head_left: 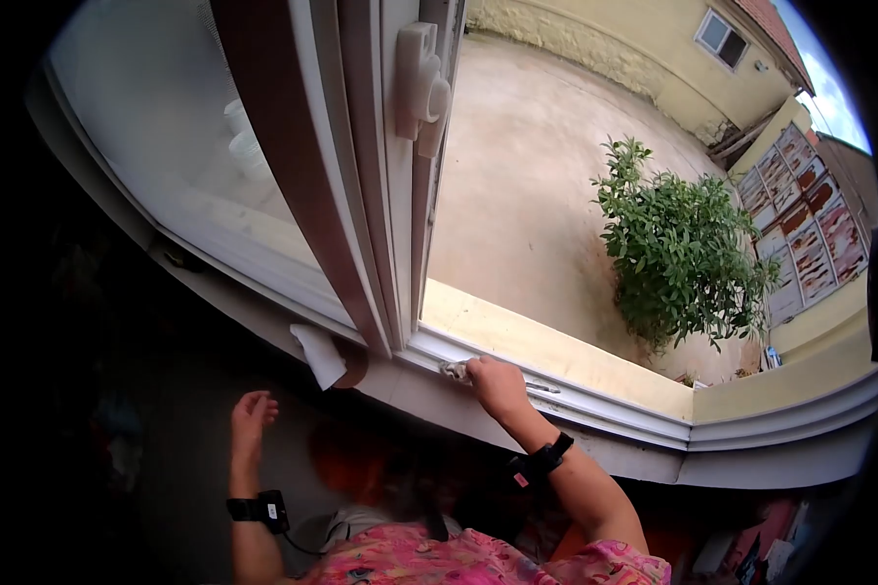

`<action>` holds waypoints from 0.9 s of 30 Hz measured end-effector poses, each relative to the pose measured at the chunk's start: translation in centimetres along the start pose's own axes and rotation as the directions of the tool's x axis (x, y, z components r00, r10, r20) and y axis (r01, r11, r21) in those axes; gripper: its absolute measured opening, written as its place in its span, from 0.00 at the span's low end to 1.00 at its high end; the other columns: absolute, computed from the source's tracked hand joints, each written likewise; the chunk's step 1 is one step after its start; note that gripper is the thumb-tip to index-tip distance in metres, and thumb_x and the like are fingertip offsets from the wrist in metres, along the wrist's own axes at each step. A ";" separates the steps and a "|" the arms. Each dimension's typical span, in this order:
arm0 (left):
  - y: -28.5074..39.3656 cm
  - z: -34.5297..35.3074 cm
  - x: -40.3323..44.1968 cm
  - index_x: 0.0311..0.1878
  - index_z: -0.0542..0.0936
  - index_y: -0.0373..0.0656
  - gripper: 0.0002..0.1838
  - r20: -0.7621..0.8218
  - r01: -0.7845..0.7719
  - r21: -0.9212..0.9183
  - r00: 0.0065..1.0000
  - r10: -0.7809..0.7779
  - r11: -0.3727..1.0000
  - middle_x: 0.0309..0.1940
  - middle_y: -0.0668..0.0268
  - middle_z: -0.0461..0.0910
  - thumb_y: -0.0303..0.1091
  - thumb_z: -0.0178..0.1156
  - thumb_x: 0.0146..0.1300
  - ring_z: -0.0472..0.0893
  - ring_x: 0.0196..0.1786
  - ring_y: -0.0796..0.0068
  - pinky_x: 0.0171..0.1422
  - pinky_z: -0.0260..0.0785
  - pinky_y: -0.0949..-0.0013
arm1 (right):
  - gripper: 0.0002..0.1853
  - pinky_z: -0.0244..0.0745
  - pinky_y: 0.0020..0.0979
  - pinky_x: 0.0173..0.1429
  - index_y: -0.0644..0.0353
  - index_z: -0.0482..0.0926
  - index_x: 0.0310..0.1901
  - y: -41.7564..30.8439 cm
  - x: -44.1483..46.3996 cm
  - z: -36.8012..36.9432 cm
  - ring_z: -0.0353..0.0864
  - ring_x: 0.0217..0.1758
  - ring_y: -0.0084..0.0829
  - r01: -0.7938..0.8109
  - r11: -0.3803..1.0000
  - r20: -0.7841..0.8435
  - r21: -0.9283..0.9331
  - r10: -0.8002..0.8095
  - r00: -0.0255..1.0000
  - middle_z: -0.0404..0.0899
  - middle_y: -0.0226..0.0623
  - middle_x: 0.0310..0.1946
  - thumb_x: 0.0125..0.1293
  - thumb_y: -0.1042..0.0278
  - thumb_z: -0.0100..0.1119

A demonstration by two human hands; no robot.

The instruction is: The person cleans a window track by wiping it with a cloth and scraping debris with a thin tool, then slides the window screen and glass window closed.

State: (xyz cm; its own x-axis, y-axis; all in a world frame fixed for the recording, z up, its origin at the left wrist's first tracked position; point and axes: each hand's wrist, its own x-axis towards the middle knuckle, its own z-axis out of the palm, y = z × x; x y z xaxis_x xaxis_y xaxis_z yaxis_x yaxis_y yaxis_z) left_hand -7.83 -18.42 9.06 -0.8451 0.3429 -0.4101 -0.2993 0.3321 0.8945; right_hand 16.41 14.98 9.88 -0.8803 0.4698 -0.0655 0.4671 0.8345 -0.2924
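A white sliding window frame (390, 195) stands beside the opening, with its bottom track (610, 408) running along the sill. My right hand (498, 385) is at the track, its fingers closed on a small crumpled whitish cloth or tissue (455, 370). My left hand (253, 409) hangs in the air below the sill at the left, fingers loosely curled; whether it holds anything is too small to tell. Near it, a roll of white paper (319, 357) sits at the sill's inner edge.
A white latch (420, 88) is fixed to the window frame. Outside are a leafy bush (678, 244), a concrete yard (527, 175) and a rusty gate (805, 224). The inner sill (429, 398) runs below the track.
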 end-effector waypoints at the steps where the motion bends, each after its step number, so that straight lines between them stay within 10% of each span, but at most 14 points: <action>1: -0.2 -0.1 0.0 0.45 0.75 0.42 0.08 -0.004 0.002 -0.004 1.000 -0.002 1.000 0.32 0.69 0.78 0.32 0.51 0.67 0.76 0.33 0.83 0.37 0.69 0.81 | 0.06 0.74 0.40 0.33 0.56 0.74 0.34 -0.3 0.2 0.2 0.78 0.32 0.42 0.005 1.000 0.003 -0.002 -0.005 1.000 0.75 0.40 0.31 0.56 0.71 0.49; 6: 0.1 0.3 -0.6 0.45 0.75 0.42 0.08 -0.062 0.000 -0.084 0.998 -0.005 0.996 0.32 0.69 0.78 0.33 0.51 0.67 0.76 0.32 0.83 0.37 0.69 0.80 | 0.05 0.74 0.39 0.32 0.56 0.74 0.34 -3.3 2.7 2.5 0.77 0.31 0.40 0.167 0.986 -0.230 0.002 -0.162 0.960 0.73 0.39 0.32 0.56 0.71 0.50; 19: -0.7 -0.8 -1.3 0.45 0.75 0.41 0.09 -0.087 -0.035 -0.069 0.996 0.029 0.997 0.32 0.69 0.78 0.33 0.51 0.66 0.76 0.32 0.83 0.37 0.69 0.80 | 0.04 0.74 0.41 0.33 0.57 0.75 0.32 0.3 0.3 -1.1 0.79 0.30 0.44 0.086 0.994 0.083 -0.061 -0.081 0.993 0.74 0.41 0.31 0.56 0.71 0.51; 27: -1.2 -1.6 -1.8 0.45 0.75 0.42 0.08 -0.119 0.001 -0.100 0.993 -0.013 0.995 0.33 0.69 0.78 0.33 0.50 0.67 0.75 0.33 0.85 0.37 0.68 0.81 | 0.04 0.74 0.40 0.32 0.57 0.74 0.34 -4.3 4.6 2.8 0.78 0.29 0.42 0.155 0.988 -0.148 -0.030 -0.157 0.976 0.72 0.40 0.31 0.57 0.72 0.50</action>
State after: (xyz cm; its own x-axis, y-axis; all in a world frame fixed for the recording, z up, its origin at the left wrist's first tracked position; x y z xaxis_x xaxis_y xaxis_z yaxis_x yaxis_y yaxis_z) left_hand -6.66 -20.89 9.03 -0.8878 0.2321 -0.3975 -0.3428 0.2428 0.9075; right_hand 10.15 12.73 8.18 -0.9208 0.3700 0.1234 0.3277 0.9054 -0.2700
